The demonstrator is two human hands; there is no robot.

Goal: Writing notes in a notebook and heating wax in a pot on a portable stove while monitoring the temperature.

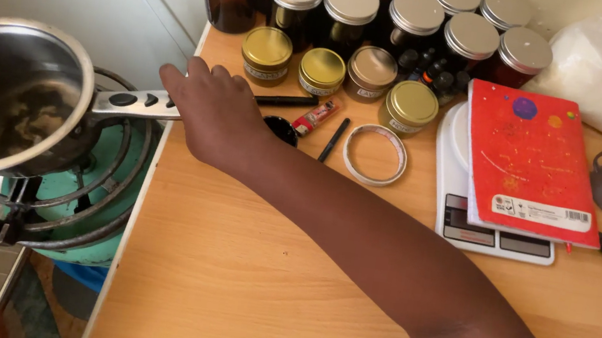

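A steel saucepan (pixel 5 96) sits on a gas burner ring (pixel 90 186) at the left, with a brownish melted mass inside. Its metal handle (pixel 130 100) points right toward the wooden table (pixel 238 278). My right hand (pixel 214 114) reaches across the table from the lower right and closes over the end of that handle. My left hand is not visible; a brown shape fills the bottom left corner and I cannot tell what it is.
Amber jars with silver lids (pixel 349 11) and gold tins (pixel 323 70) line the table's back. A tape ring (pixel 374 154), a black pen (pixel 334 139) and a red tube (pixel 314 117) lie nearby. A red notebook (pixel 526 161) rests on a white scale (pixel 458 222).
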